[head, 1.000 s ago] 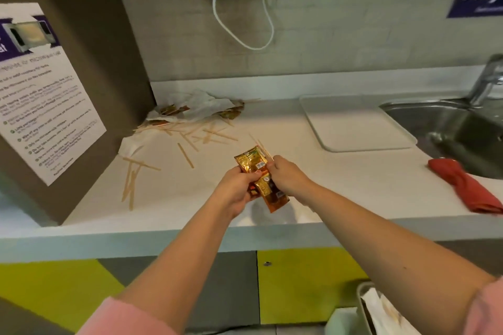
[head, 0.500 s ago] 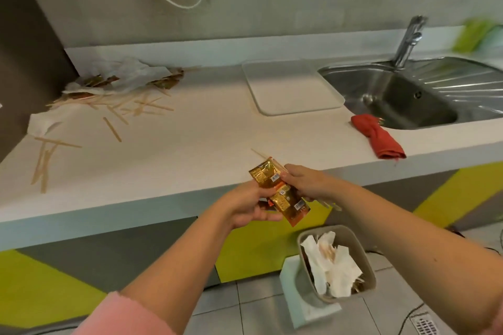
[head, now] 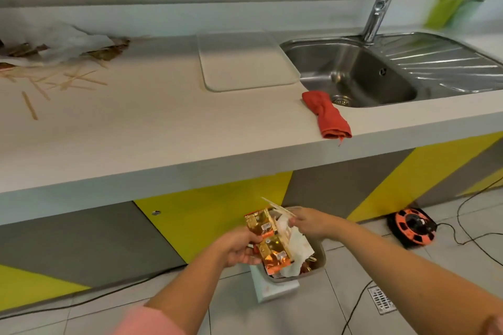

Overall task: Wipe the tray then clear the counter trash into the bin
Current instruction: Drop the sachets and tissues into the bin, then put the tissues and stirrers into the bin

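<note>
Sachets [head: 268,239]: glossy gold-orange foil, flat and crinkled, gripped in curled fingers of left hand [head: 239,246], just over bin [head: 321,260] on the floor below counter [head: 163,130]. Thin pale sticks [head: 277,207] pinched in right hand [head: 310,221], beside the sachets' top edge. Inside bin, crumpled white tissue [head: 298,246], the rest hidden behind foil. On counter: smooth round-cornered tray [head: 245,62], bunched red cloth [head: 326,117], loose sticks [head: 73,80], blurred wrappers [head: 106,53] cut off at far left.

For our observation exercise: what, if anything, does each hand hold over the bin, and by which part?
The left hand grips the gold sachets at their left edge, mid-length. The right hand pinches thin wooden sticks by their right ends.
</note>
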Demonstrator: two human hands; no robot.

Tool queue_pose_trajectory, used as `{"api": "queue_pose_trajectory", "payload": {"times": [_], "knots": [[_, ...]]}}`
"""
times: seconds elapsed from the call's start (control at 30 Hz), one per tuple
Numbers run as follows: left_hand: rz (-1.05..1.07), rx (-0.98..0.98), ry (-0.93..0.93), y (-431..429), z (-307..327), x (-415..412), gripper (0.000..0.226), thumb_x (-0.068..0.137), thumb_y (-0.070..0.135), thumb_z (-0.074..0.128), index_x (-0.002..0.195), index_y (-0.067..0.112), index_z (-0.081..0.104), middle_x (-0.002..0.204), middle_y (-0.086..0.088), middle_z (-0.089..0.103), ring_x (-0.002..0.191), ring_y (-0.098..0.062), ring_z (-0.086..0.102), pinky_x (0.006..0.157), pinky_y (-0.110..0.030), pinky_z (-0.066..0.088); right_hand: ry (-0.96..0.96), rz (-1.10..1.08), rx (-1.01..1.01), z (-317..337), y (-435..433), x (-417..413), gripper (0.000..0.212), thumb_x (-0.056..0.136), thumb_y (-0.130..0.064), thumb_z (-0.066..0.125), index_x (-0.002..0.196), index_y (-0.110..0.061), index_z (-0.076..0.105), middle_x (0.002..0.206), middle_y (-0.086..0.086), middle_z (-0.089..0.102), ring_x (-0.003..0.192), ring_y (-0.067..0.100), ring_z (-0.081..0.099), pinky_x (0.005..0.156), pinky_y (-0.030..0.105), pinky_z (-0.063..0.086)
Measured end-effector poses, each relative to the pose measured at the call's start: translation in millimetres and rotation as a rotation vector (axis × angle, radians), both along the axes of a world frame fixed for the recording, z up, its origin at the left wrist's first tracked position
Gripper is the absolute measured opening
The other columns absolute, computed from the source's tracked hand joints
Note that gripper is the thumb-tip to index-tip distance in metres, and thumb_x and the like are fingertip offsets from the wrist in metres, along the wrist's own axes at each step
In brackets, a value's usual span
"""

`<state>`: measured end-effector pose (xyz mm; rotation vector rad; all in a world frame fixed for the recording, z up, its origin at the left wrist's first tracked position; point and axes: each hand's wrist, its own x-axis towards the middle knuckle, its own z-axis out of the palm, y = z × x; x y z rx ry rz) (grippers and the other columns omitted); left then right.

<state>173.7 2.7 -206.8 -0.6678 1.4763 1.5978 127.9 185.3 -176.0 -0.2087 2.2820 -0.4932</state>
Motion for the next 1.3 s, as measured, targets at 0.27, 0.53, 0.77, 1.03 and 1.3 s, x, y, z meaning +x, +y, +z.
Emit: {"api": "queue_pose_trajectory", "payload": {"times": [0.27,0.53,0.77,1.03,1.3], "knots": [[0.063,-0.228,-0.029,43.3,-45.8,4.2,0.018,0.092,-0.003,0.047,0.079,0.009,0.047,0.075,-0.006,0.059,0.061,-0.014,0.06,0.048,-0.021,0.051,-0.181,-0.035,0.292,-43.4,33.3,2.0,0.026,0.09,0.004,0.042,0.069,-0.012,0.04,0.063,0.002,0.04,0.046,0.012,0.04,0.026,0.01,0.025],[0.164,-0.179,0.039,68.2,-64.2,-22.7,0.01,0.09,0.002,0.054,0.096,0.01,0.055,0.083,-0.004,0.061,0.072,-0.016,0.058,0.061,-0.025,0.049,-0.188,-0.355,0.108,-68.2,28.3,-17.1,0.034,0.096,-0.005,0.04,0.064,-0.015,0.033,0.067,0.003,0.043,0.055,0.012,0.044,0.048,0.019,0.042],[0.2,-0.195,-0.002,71.0,-57.5,-37.8,0.009,0.097,0.018,0.048,0.099,0.011,0.053,0.08,-0.001,0.058,0.067,-0.012,0.053,0.056,-0.026,0.032,-0.217,-0.324,0.11,-80.4,25.1,-33.9,0.03,0.098,-0.01,0.04,0.123,0.001,0.052,0.115,0.015,0.057,0.098,0.025,0.056,0.064,0.025,0.043],[0.14,-0.256,0.104,54.0,-32.7,-40.9,0.011,0.096,0.007,0.041,0.091,0.014,0.048,0.077,0.0,0.053,0.062,-0.01,0.052,0.052,-0.021,0.035,-0.176,-0.224,0.049,-52.6,4.5,-35.8,0.034,0.095,-0.007,0.044,0.127,0.003,0.052,0.124,0.022,0.059,0.105,0.033,0.064,0.084,0.037,0.052],[0.101,-0.319,0.269,-0.8,23.8,-33.7,0.023,0.098,0.009,0.041,0.077,0.019,0.044,0.07,0.001,0.049,0.051,-0.006,0.048,0.05,-0.02,0.035,-0.117,0.141,0.239,9.3,-65.2,-32.2,0.028,0.093,-0.02,0.055,0.11,0.002,0.057,0.089,0.018,0.064,0.061,0.026,0.061,0.055,0.031,0.053]]}}
